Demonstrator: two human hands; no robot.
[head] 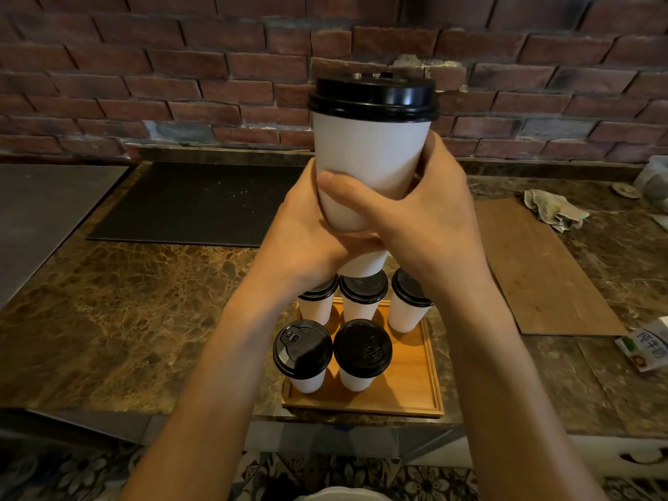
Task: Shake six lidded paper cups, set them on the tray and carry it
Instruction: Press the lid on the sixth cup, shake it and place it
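Note:
A white paper cup [368, 153] with a black lid is held upright, high above the counter, close to the camera. My left hand [307, 233] and my right hand [430, 218] both wrap its lower half, fingers overlapping. Below them a wooden tray [412, 377] lies near the counter's front edge. Several lidded white cups stand on it: a back row partly hidden by my hands [361, 301] and two in front [303, 352] [362, 350]. The tray's front right corner is bare.
A brown marble counter [126, 301] runs to a brick wall. A black mat [195, 204] lies at the back left, a brown board [542, 265] at the right, a crumpled cloth [553, 207] behind it, and a small packet [647, 343] at the far right.

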